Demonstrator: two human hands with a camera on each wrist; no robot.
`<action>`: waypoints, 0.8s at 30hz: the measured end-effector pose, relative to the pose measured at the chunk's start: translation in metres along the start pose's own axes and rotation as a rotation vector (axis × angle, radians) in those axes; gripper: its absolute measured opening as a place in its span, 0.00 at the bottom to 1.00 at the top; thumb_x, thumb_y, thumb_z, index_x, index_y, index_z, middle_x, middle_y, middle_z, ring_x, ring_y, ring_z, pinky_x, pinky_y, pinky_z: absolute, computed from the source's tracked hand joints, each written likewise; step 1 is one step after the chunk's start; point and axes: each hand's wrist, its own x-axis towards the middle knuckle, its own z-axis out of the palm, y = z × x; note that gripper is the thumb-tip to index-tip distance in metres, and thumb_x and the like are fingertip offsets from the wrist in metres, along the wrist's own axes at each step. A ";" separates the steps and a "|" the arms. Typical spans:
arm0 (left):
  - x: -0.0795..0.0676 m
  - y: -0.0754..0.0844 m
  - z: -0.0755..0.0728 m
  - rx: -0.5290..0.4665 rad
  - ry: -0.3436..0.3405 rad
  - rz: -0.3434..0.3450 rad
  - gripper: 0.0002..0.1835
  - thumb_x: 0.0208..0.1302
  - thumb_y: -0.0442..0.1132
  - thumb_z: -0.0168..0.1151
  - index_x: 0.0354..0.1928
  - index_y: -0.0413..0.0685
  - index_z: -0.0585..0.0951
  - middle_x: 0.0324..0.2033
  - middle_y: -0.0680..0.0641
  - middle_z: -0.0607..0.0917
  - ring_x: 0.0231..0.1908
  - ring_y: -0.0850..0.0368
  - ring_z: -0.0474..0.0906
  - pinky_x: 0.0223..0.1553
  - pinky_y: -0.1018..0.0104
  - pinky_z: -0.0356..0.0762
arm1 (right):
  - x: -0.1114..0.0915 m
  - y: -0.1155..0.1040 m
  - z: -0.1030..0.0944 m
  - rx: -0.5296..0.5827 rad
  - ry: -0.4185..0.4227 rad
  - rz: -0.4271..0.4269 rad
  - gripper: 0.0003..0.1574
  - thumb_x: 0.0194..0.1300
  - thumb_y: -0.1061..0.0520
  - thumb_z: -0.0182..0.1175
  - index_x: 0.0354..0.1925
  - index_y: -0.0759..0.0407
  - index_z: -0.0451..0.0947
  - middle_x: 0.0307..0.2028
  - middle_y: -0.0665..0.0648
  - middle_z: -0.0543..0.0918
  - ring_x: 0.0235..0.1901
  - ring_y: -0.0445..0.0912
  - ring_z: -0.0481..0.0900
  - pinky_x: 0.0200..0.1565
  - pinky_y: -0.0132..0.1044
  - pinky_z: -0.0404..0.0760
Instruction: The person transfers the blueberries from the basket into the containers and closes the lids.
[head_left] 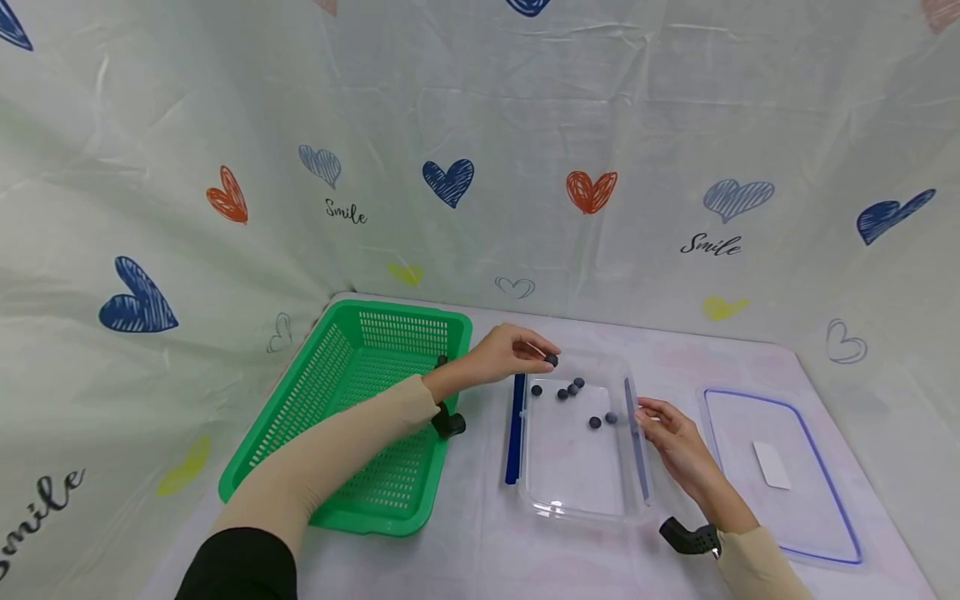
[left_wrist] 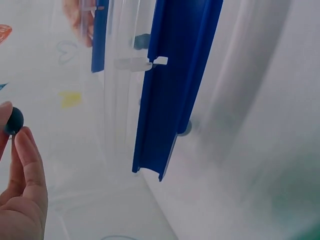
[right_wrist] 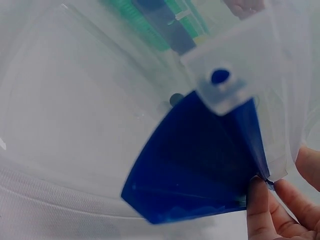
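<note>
My left hand (head_left: 510, 354) pinches a small dark round ball (head_left: 551, 360) between thumb and fingertips, above the far left corner of a clear plastic container (head_left: 573, 508). The ball (left_wrist: 16, 120) looks smooth and dark blue in the left wrist view. Several similar dark balls (head_left: 595, 422) lie scattered on the container's floor. Blue locking flaps hang open on its left side (head_left: 515, 429) and right side (head_left: 637, 442). My right hand (head_left: 678, 450) holds the container's right side, its fingertips (right_wrist: 257, 205) gripping the blue flap (right_wrist: 195, 165) at one end.
Left of the container stands a green perforated basket (head_left: 431, 500), partly behind my left forearm. A clear lid (head_left: 810, 500) with a blue seal lies on the table to the right, a white rectangle (head_left: 771, 465) on it. A heart-printed curtain (head_left: 525, 108) hangs behind.
</note>
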 end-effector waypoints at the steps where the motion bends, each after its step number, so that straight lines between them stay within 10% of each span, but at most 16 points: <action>1: -0.001 0.003 0.000 0.008 -0.012 -0.006 0.14 0.58 0.32 0.63 0.47 0.38 0.81 0.46 0.41 0.81 0.43 0.51 0.79 0.42 0.71 0.78 | 0.000 0.000 0.000 0.000 -0.001 0.000 0.32 0.66 0.56 0.55 0.60 0.73 0.59 0.41 0.49 0.71 0.39 0.36 0.73 0.42 0.24 0.75; 17: -0.004 0.011 0.002 0.064 -0.093 -0.034 0.13 0.58 0.30 0.63 0.46 0.37 0.81 0.44 0.42 0.82 0.42 0.50 0.80 0.40 0.71 0.78 | 0.000 -0.001 0.001 -0.001 0.001 -0.009 0.31 0.66 0.56 0.55 0.59 0.73 0.60 0.40 0.48 0.72 0.38 0.37 0.73 0.41 0.24 0.75; 24: 0.007 -0.017 0.001 0.058 -0.069 -0.029 0.13 0.58 0.34 0.64 0.46 0.43 0.82 0.45 0.47 0.82 0.42 0.56 0.80 0.41 0.72 0.78 | 0.001 -0.001 0.001 0.005 0.004 -0.016 0.31 0.67 0.58 0.55 0.60 0.75 0.58 0.39 0.48 0.73 0.37 0.36 0.73 0.40 0.24 0.75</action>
